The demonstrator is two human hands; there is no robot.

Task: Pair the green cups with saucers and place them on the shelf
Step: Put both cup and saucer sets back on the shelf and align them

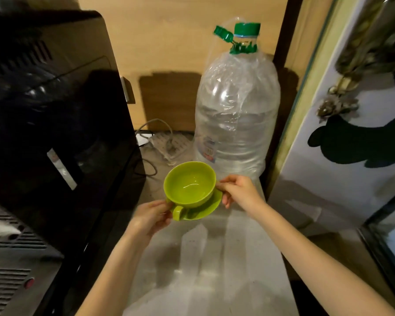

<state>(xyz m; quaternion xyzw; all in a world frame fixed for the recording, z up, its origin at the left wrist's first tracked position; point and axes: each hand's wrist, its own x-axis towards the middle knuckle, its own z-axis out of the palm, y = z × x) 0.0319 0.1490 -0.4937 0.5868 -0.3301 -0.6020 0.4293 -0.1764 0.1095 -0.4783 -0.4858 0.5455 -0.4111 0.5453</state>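
Note:
A lime-green cup (189,184) sits on a matching green saucer (209,207), its handle turned toward me on the left. The pair is held above a pale shelf surface (214,258). My left hand (151,216) grips the saucer's near-left edge beside the cup handle. My right hand (238,189) pinches the saucer's right rim, thumb near the cup's lip. The cup is empty inside. Whether the saucer touches the surface cannot be told.
A big clear water bottle (235,115) with a green cap stands just behind the cup. A black appliance (55,122) fills the left side. A power strip with cables (167,142) lies at the back. A white fridge door (342,156) is on the right.

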